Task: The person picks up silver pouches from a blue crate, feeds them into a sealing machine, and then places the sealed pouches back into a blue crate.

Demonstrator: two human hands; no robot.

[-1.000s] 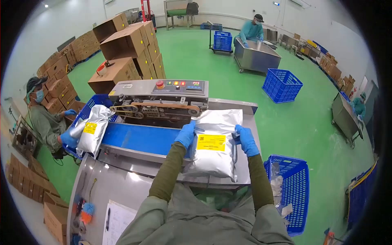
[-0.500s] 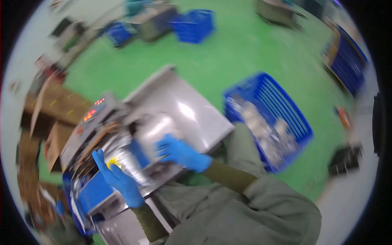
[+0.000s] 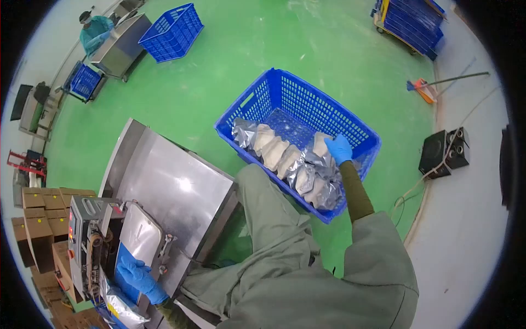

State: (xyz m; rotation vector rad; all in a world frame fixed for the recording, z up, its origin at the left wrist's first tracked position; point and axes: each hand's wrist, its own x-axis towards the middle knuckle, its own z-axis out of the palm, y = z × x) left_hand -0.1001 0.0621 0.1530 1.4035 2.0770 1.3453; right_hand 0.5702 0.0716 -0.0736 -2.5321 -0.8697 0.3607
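My right hand (image 3: pixel 339 149), in a blue glove, is at a foil pouch (image 3: pixel 321 145) with a pale front, its fingers closed at the upper edge. This pouch stands in a blue plastic crate (image 3: pixel 350 123) beside a row of similar filled pouches (image 3: pixel 274 153). My left hand (image 3: pixel 139 278), also gloved in blue, is open over the blue belt (image 3: pixel 125 257) of a sealing machine (image 3: pixel 85 247), with nothing visible in it. Just below that hand, a silver pouch (image 3: pixel 121 307) lies by the machine, partly cut off by the view's edge.
A steel worktable (image 3: pixel 175 175) with a raised rim adjoins the machine. Cardboard boxes (image 3: pixel 46 211) are stacked at left. A co-worker (image 3: pixel 96 34) stands at a far steel table (image 3: pixel 123 46) near another blue crate (image 3: pixel 172 33). A black speaker (image 3: pixel 444 153) sits by the right wall.
The view has swung right and steadied. My right hand has moved from over the steel table into the crate, at a pouch. My left hand remains by the machine.
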